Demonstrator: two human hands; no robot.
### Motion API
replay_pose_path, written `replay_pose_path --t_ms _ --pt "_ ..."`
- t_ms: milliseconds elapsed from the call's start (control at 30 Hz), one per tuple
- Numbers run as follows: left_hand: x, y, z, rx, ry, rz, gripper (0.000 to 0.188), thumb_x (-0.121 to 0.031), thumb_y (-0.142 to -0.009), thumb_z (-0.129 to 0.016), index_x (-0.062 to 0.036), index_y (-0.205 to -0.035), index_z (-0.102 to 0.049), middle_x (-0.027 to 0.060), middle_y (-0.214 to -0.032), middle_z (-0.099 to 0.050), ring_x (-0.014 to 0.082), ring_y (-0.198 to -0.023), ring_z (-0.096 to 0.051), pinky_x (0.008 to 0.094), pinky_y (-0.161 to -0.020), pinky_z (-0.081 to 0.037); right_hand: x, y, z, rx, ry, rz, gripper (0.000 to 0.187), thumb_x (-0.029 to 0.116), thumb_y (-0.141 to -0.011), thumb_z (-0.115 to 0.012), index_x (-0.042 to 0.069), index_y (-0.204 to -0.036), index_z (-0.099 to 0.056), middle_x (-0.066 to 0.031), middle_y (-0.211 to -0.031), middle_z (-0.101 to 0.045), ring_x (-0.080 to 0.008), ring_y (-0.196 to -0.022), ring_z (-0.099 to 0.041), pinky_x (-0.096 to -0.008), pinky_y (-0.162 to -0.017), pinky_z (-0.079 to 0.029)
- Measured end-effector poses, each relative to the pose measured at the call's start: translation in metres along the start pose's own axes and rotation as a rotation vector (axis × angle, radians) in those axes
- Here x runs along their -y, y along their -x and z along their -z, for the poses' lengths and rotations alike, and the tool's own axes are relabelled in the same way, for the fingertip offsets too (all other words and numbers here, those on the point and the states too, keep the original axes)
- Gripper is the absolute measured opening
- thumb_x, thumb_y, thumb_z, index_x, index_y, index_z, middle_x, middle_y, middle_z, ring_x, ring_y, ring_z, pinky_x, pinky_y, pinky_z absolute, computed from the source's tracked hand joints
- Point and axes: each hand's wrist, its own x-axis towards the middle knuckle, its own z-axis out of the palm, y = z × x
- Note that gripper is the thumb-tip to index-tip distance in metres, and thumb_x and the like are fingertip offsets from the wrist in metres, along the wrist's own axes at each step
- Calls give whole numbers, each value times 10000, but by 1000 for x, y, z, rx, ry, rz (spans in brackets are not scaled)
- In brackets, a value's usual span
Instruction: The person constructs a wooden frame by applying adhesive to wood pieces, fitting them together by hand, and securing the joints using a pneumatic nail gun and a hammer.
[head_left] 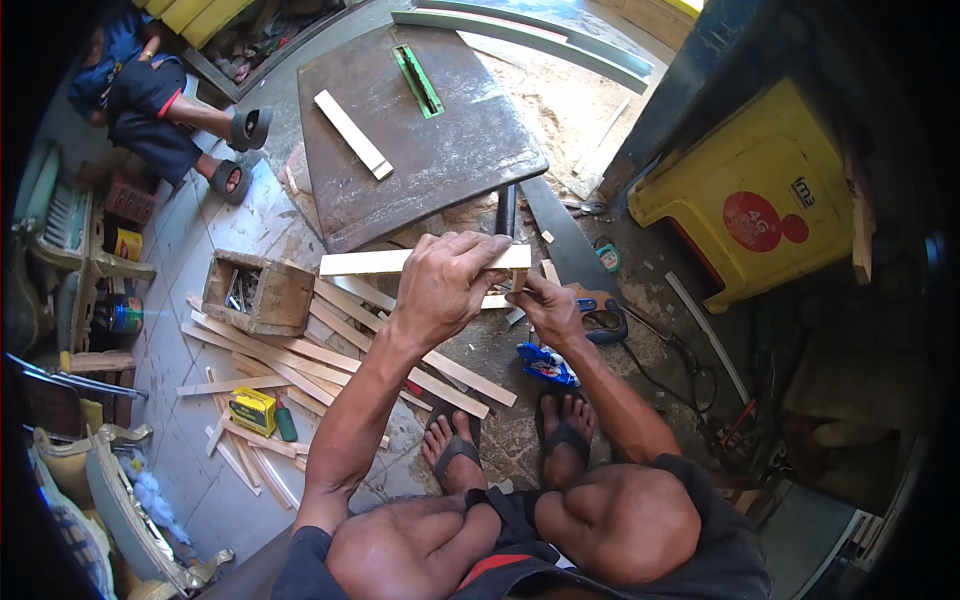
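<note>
In front of me a pale wooden strip (pixel 362 262) lies level, with the fingers of my left hand (pixel 445 282) wrapped over it near its right end. At that end my right hand (pixel 552 308) pinches a short wooden piece (pixel 518 281), which stands crosswise against the strip. The two pieces appear to touch, though fingers partly cover the joint. A further pale wooden piece (pixel 495 301) shows just below and behind the hands. Beyond them lies a handsaw (pixel 565 235), its handle near my right wrist.
A dark worktop (pixel 430 150) with a green slot plate (pixel 417 82) bears one wooden strip (pixel 352 135). Loose strips (pixel 300 372), a wooden box (pixel 283 300) and a yellow carton (pixel 253 410) are at left. At right stands a yellow stool (pixel 690 190). Another person's legs (pixel 150 110) show upper left.
</note>
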Motion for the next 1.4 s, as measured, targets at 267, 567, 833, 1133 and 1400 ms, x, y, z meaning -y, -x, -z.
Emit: replay_pose_path --t_ms 267,567,833,1133,1400 --pt "-6 3 4 13 -40 55 412 -233 -880 -804 -92 -1264 -750 92 -1167 -770 276 -1070 -711 407 -874 -490 9 -4 2 41 -7 -39 480 160 -944 -787 124 -1410 -679 -122 -1154 -795 -98 -1006 -719 -296 -893 -560" --pt "-9 3 2 -19 -38 90 435 -362 -904 -801 -83 -1236 -770 95 -1132 -783 264 -1019 -710 394 -876 -482 8 -5 1 33 -28 -14 469 197 -937 -808 105 -1383 -697 -132 -1142 -798 -115 -985 -731 -309 -868 -566" --pt "-12 3 3 3 -36 128 417 -361 -898 -805 -96 -1219 -782 92 -1111 -784 262 -996 -711 393 -867 -477 7 -6 4 73 -19 -34 487 224 -941 -810 98 -1395 -686 -142 -1192 -787 -135 -1029 -733 -316 -891 -565" --pt "-17 -3 5 87 -53 175 424 -383 -892 -790 -153 -1248 -775 65 -1052 -771 254 -971 -709 406 -839 -460 4 -5 7 92 9 -29 524 240 -952 -800 79 -1428 -651 -177 -1279 -748 -175 -1144 -721 -321 -965 -554" --pt "-12 9 11 95 -100 212 438 -395 -869 -788 -147 -1231 -782 75 -1018 -753 272 -961 -687 420 -861 -466 6 73 55 -50 198 -241 537 191 -961 -741 50 -1456 -587 -258 -1256 -715 -373 -1153 -719 -434 -953 -563"
